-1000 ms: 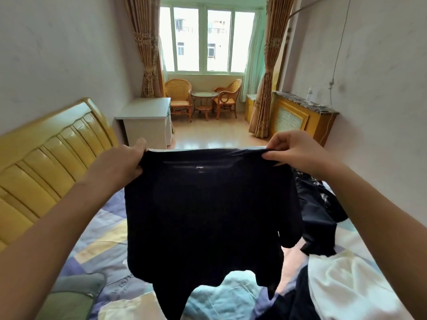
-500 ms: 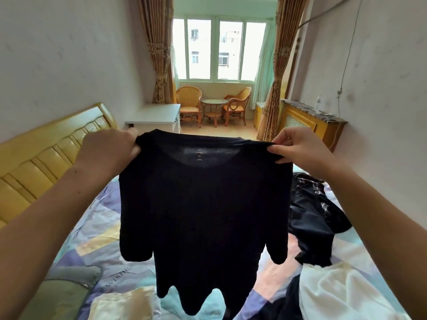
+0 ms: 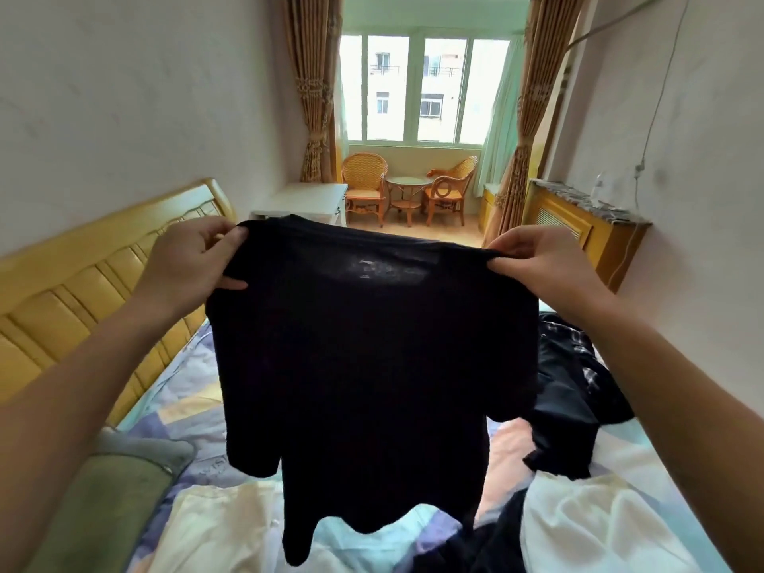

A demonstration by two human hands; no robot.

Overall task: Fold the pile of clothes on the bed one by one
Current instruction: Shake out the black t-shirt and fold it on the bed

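Note:
A black short-sleeved T-shirt (image 3: 372, 357) hangs spread out in the air above the bed (image 3: 182, 411). My left hand (image 3: 194, 262) pinches its left shoulder and my right hand (image 3: 537, 262) pinches its right shoulder. Both sleeves droop at the sides and the hem dangles just over the bedcover. On the bed to the right lies a crumpled black garment (image 3: 574, 394). A white garment (image 3: 595, 527) lies at the lower right, and a cream garment (image 3: 215, 527) at the lower left.
A yellow padded headboard (image 3: 74, 291) runs along the left wall. A green-grey pillow (image 3: 111, 490) lies at the lower left. Beyond the bed stand a white cabinet (image 3: 306, 198), two wicker chairs with a small round table (image 3: 407, 186), and a radiator cover (image 3: 578, 225) at the right wall.
Both hands have lifted the black T-shirt higher and spread it wider, so it hangs flatter and its hem clears the bed. The view has tilted upward.

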